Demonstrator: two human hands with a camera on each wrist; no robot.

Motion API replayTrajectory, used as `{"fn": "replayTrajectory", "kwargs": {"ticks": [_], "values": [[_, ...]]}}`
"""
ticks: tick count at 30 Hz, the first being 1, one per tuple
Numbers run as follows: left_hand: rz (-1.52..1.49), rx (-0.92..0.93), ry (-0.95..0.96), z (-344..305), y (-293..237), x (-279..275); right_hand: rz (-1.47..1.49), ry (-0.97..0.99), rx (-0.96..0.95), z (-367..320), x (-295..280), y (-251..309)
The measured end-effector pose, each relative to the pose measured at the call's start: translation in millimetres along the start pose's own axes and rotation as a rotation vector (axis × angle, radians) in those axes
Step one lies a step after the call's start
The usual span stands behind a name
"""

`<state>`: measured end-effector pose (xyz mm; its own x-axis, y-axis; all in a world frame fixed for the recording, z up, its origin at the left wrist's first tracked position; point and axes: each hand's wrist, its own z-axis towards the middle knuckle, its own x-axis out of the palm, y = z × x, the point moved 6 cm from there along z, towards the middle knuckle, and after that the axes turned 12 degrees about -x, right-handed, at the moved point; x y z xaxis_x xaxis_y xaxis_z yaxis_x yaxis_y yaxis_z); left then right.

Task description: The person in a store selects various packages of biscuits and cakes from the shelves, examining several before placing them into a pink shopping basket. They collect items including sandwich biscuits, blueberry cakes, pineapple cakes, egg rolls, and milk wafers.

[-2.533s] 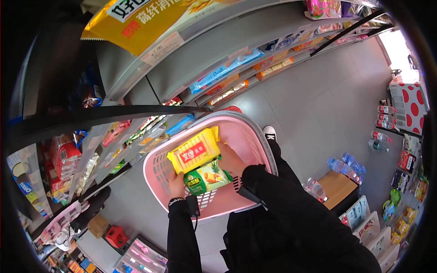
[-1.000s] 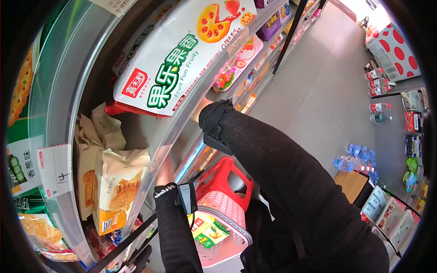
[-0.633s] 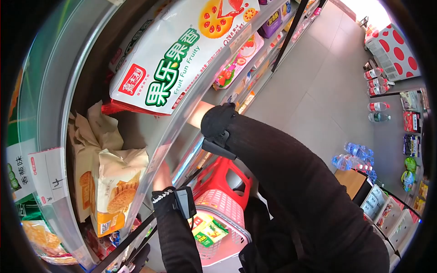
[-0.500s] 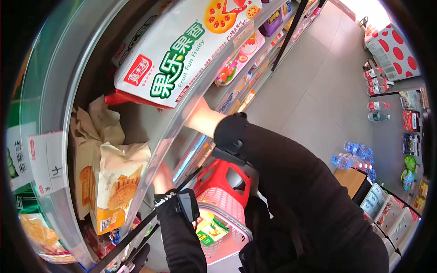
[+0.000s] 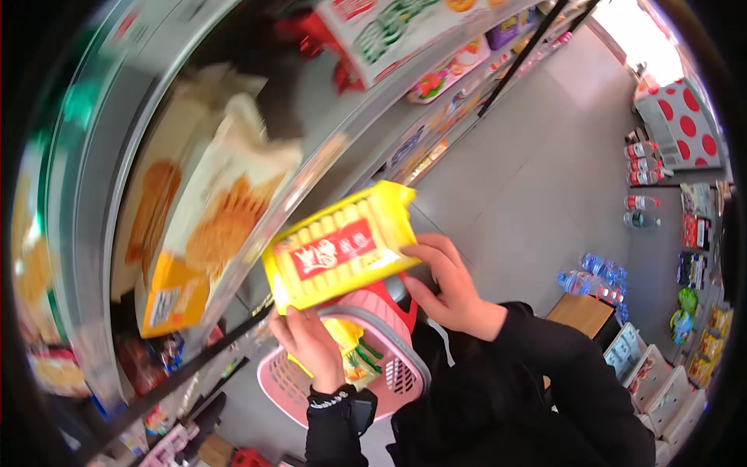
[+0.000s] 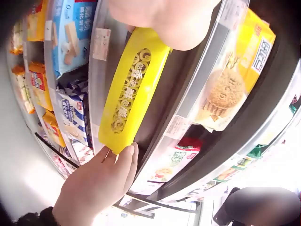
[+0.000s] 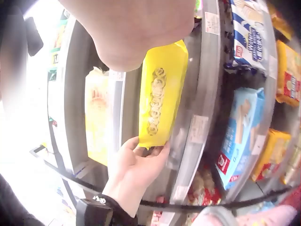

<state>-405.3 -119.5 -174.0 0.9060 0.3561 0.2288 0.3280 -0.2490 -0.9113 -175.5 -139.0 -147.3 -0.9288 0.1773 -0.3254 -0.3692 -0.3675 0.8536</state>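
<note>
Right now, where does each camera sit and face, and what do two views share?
Head: looks down on left hand and right hand holding the yellow packet above the pink basket; sleeves show.
Left wrist: beside the left hand, seen close, facing the shelves.
Right wrist: beside the right hand, seen close, facing the shelves.
Wrist views share the yellow packet.

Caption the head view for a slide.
Left hand and right hand hold a yellow biscuit packet with red label above a pink plastic basket.

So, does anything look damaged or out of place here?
Nothing stands out. The yellow pack looks intact, gripped between the left hand and right hand. Shelf packs in the wrist views look orderly.
</note>
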Motion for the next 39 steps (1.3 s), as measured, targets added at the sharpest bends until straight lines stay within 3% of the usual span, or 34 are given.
{"fn": "replayTrajectory", "kwargs": {"ticks": [9,17,18,21,28,32,37,39], "values": [[-0.085,-0.290,-0.299,-135,40,-167,0.129,0.444,0.135,-103,71,65],[-0.282,-0.481,-0.372,-125,82,-286,0.120,0.612,0.124,-135,181,75],[-0.195,-0.440,-0.363,-114,89,-301,0.134,0.670,0.220,-139,194,66],[-0.072,-0.396,-0.374,-92,86,-309,0.066,0.667,0.209,-158,227,33],[-0.055,-0.562,-0.397,-70,120,-334,0.017,0.763,0.393,-191,258,-1],[-0.117,-0.650,-0.192,-80,118,-331,-0.086,0.828,0.336,-200,256,-11],[0.034,-0.579,-0.257,-94,112,-338,-0.044,0.960,0.262,-168,222,25],[0.179,-0.486,-0.363,-107,88,-323,0.141,0.978,0.364,-153,192,50]]}}
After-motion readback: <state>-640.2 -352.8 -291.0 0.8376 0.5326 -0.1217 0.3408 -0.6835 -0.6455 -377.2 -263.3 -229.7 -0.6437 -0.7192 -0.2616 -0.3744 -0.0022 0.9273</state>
